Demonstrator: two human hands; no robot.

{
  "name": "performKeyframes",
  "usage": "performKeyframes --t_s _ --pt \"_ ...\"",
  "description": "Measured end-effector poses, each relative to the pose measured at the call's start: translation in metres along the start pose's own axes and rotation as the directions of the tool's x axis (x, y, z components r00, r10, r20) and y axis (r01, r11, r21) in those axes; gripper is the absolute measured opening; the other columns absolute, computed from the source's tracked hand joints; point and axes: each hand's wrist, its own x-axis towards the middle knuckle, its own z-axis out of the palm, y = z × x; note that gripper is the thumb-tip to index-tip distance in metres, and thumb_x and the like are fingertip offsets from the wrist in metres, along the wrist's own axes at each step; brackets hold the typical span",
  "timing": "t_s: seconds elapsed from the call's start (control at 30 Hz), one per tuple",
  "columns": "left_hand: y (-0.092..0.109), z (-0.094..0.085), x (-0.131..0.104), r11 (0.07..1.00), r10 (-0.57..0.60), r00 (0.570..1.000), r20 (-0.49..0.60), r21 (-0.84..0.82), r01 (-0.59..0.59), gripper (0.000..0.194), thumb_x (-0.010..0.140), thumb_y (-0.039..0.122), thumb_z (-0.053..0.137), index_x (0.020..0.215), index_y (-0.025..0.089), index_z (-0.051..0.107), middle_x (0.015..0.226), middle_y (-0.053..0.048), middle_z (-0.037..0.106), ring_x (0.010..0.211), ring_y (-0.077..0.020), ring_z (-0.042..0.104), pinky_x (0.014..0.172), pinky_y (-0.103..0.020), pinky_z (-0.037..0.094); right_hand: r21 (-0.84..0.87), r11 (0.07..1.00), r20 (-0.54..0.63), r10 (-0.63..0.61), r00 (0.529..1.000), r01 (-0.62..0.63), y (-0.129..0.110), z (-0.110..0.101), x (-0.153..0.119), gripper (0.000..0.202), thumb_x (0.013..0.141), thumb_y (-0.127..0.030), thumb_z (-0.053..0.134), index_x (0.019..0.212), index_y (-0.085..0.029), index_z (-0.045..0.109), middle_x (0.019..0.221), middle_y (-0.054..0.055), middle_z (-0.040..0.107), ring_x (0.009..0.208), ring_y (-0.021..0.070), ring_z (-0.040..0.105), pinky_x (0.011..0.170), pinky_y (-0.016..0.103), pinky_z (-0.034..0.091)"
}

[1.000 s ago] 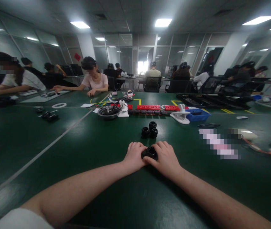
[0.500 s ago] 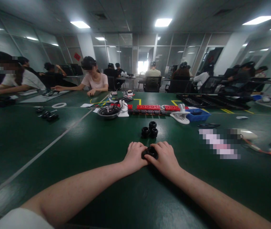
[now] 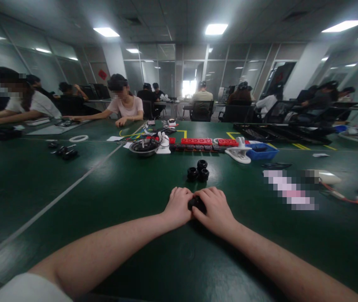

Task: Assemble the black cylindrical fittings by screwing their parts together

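Note:
Between my two hands is a black ring-shaped fitting [image 3: 197, 204], low over the green table [image 3: 134, 184]. My left hand [image 3: 179, 205] is closed round its left side. From the right, my right hand [image 3: 215, 209] grips it, thumb along the near edge and fingers curled over the top, so much of the fitting is covered. Just beyond my hands, three similar black round fittings with open tops stand in a tight cluster, among them a left one [image 3: 192, 173] and a rear one [image 3: 202, 164].
Farther back stand a metal bowl of dark parts [image 3: 142, 147], red power strips [image 3: 197, 141], white clamps [image 3: 239, 152] and a blue bin [image 3: 262, 152]. A corded device [image 3: 328, 177] lies to the right. Black parts [image 3: 67, 152] are on the left. Co-workers sit across and left.
My right hand has turned and slid slightly left over the black ring-shaped fitting, covering more of its opening. My left hand stays almost in place.

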Motion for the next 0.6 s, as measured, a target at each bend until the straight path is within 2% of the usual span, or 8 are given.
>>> performKeyframes --t_s 0.1,0.27,0.43,0.6 --pt "-0.002 0.001 0.0 1.0 0.005 1.0 0.006 -0.013 -0.005 0.023 0.062 0.014 0.051 0.083 0.019 0.056 0.088 -0.003 0.051 0.089 -0.0197 0.044 0.089 -0.039 0.029 0.007 0.999 0.007 -0.036 0.999 0.036 -0.002 0.0 -0.002 0.021 0.071 -0.029 0.052 0.09 -0.02 0.054 0.09 0.004 0.056 0.087 0.0202 0.043 0.077 0.035 0.033" --pt "-0.004 0.002 0.0 1.0 0.015 1.0 0.0 -0.012 -0.015 0.013 0.066 0.02 0.053 0.079 0.02 0.056 0.089 -0.003 0.051 0.089 -0.0201 0.044 0.089 -0.04 0.03 -0.011 0.996 -0.02 -0.086 0.996 0.085 -0.005 -0.001 -0.005 0.019 0.071 -0.031 0.052 0.086 -0.021 0.056 0.099 0.005 0.054 0.096 0.0219 0.041 0.085 0.038 0.032" --pt "-0.004 0.003 0.001 1.0 -0.003 1.0 0.003 -0.014 0.003 0.018 0.066 0.026 0.056 0.084 0.021 0.058 0.092 -0.003 0.052 0.092 -0.0212 0.044 0.09 -0.041 0.029 -0.054 0.988 -0.093 -0.149 0.985 0.144 -0.003 0.0 -0.009 0.018 0.073 -0.032 0.05 0.083 -0.021 0.059 0.111 0.007 0.05 0.111 0.0258 0.034 0.096 0.047 0.021" --pt "-0.005 0.004 0.001 1.0 -0.006 1.0 -0.013 -0.004 0.006 0.025 0.064 0.029 0.059 0.087 0.02 0.059 0.091 -0.003 0.053 0.09 -0.0207 0.044 0.086 -0.037 0.032 -0.036 0.985 -0.074 -0.17 0.983 0.168 0.0 -0.005 -0.013 0.017 0.074 -0.031 0.048 0.08 -0.022 0.061 0.116 0.007 0.049 0.117 0.0271 0.03 0.098 0.053 0.015"
